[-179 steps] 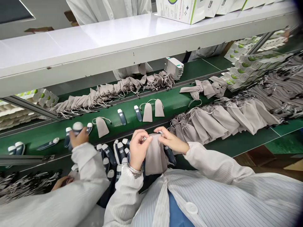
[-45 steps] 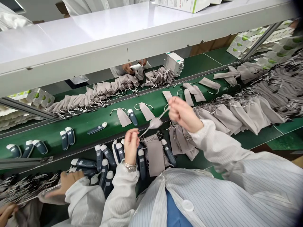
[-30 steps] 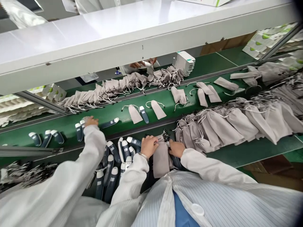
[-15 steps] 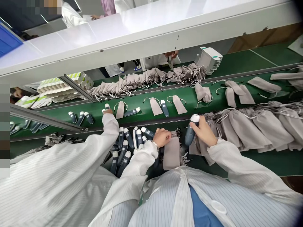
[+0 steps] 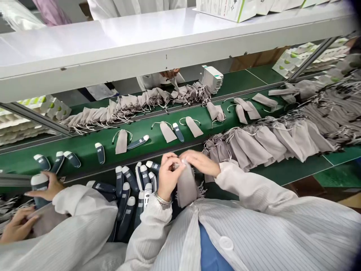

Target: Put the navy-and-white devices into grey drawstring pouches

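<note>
Head camera: what do the person's hands have?

Their left hand [image 5: 168, 177] and right hand [image 5: 200, 162] meet at the mouth of a taupe drawstring pouch [image 5: 186, 187], which hangs down between them, just above the person's striped smock [image 5: 254, 233].

How do the fingers stand?

Narrow on both hands. The fingertips [image 5: 178, 166] pinch the top of the pouch, and a small tuft of cord [image 5: 200, 192] shows at its right side.

What lies closest?

Just left of the left hand, a crowd of dark handheld devices [image 5: 126, 195] with white tips lies close together. To the right, a long overlapping line of pouches [image 5: 254, 145] trails its cords.

And farther off?

A green conveyor belt [image 5: 84, 158] carries spaced devices and pouches, with another row of pouches [image 5: 121, 109] beyond it, below a white shelf [image 5: 84, 56]. At near left, a co-worker's hand [image 5: 46, 190] grips a similar device [image 5: 39, 188].
</note>
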`<state>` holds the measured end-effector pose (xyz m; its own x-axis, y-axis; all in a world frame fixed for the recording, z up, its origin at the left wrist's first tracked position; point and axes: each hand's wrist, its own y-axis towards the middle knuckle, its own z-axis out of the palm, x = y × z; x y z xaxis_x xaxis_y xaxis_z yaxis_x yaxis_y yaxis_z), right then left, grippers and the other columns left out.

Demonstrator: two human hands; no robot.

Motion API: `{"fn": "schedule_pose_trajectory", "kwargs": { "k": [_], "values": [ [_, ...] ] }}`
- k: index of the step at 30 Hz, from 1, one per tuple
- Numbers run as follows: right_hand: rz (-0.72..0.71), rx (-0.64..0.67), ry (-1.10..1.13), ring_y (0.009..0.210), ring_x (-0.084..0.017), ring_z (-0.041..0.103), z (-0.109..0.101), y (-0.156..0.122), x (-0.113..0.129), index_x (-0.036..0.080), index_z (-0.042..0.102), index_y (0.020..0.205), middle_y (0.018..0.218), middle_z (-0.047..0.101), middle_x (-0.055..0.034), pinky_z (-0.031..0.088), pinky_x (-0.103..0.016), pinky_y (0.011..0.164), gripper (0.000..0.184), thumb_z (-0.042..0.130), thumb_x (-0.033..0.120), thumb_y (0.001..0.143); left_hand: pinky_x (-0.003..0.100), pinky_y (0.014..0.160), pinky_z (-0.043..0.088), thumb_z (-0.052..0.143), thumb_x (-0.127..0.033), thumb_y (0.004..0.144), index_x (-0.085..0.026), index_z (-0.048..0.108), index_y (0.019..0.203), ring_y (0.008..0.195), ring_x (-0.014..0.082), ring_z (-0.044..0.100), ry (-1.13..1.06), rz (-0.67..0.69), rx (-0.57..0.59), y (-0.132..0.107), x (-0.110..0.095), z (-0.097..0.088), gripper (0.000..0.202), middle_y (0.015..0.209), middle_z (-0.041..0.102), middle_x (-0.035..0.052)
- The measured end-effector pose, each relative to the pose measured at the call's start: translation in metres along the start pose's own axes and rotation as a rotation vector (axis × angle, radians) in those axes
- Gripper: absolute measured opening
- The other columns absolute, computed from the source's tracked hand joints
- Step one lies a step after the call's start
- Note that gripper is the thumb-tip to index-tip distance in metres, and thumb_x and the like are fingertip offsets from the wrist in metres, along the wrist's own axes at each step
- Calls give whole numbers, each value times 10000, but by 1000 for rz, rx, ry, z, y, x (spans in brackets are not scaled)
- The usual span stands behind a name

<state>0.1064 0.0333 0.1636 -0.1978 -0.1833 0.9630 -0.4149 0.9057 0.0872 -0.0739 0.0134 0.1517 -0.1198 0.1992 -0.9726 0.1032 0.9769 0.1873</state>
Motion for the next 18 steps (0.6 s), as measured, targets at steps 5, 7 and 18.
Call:
{"fn": "schedule_pose_trajectory", "kwargs": {
  "k": [5,7,18],
  "values": [
    [250,-88,425,483,-88,335,-15,-24,22,237,517,974,591,327,96,334,-208,497,106,549,302,897,174,487,331,732,-359,814,-200,595,827,556,53,424,-245,-148,-308,8,8,-23,210,761,503,-33],
    [274,-178,612,441,-74,161,-36,-16,35,252,458,949,584,201,115,200,-187,426,137,568,295,879,175,425,245,575,-429,923,-224,563,947,469,42,326,-224,-158,-332,11,18,-30,207,739,483,-50],
    [314,-453,-541,966,-173,591,-97,173,-70,176,286,1391,1133,583,-92,467,-318,890,462,442,198,956,370,883,441,561,-148,864,-230,714,806,953,227,605,653,-139,382,9,86,5,182,918,689,58]
  ]
}}
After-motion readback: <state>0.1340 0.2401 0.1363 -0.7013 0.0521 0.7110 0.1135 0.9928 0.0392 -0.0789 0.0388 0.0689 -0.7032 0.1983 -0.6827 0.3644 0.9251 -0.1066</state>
